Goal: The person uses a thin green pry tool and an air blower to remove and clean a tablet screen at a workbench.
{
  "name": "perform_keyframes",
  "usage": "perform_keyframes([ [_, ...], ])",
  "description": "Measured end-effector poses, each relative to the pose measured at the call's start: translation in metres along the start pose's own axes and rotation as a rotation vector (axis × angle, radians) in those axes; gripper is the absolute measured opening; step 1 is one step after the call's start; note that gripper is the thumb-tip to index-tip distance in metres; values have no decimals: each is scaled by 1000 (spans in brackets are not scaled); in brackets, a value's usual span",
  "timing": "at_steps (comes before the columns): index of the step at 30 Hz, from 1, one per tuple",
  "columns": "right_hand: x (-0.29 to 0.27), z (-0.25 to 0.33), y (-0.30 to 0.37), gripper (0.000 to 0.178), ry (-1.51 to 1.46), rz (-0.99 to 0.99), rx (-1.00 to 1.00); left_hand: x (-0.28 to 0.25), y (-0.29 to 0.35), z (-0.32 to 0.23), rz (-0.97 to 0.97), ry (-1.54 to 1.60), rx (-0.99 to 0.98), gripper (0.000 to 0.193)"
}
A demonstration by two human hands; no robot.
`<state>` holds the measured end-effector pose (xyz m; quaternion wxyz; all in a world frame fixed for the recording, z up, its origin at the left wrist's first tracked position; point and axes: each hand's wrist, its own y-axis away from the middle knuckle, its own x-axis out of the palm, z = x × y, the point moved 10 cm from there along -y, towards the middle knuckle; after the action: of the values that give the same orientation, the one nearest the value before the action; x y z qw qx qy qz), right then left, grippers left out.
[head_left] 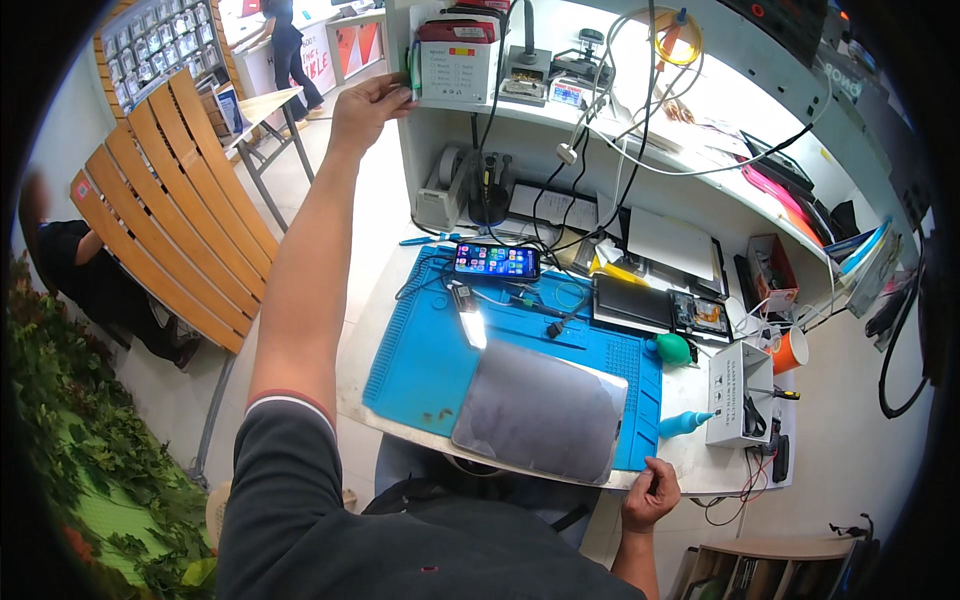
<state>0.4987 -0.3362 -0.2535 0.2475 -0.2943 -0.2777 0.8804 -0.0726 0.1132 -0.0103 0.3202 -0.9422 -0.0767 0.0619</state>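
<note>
Up on the shelf (520, 110), beyond the mat's (410, 350) far left corner, our left hand (368, 108) reaches to the left side of the white box (455, 75). Its fingers are bunched close together at the box's edge; they show small up there, so we cannot tell whether they pinch anything. Our right hand (650, 495), just off the mat's near right corner, has its fingers loosely curled, their contents hidden from us. To reach well, we should touch with fingertips only, leave the box upright, and bring the arm back clear of the cables (567, 153) beyond the mat and the panel (540, 410) across its near edge.
</note>
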Motion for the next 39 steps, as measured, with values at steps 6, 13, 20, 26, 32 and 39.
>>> perform_keyframes([
  [6,-1,1,-1,20,17,-37,-22,12,1,-22,11,-212,45,54],
  [13,0,-2,-1,20,13,-35,-13,8,-15,-25,146,-181,27,68],
  [20,1,-2,0,17,27,24,9,4,-26,-24,267,-214,32,72],
  [26,2,6,-5,20,36,-24,-28,3,-31,-21,294,-198,26,64],
  [32,2,7,-6,19,51,-30,-18,2,-35,-25,227,-249,15,53],
  [39,2,3,-4,18,55,-34,-22,6,-37,-33,192,-291,46,49],
])
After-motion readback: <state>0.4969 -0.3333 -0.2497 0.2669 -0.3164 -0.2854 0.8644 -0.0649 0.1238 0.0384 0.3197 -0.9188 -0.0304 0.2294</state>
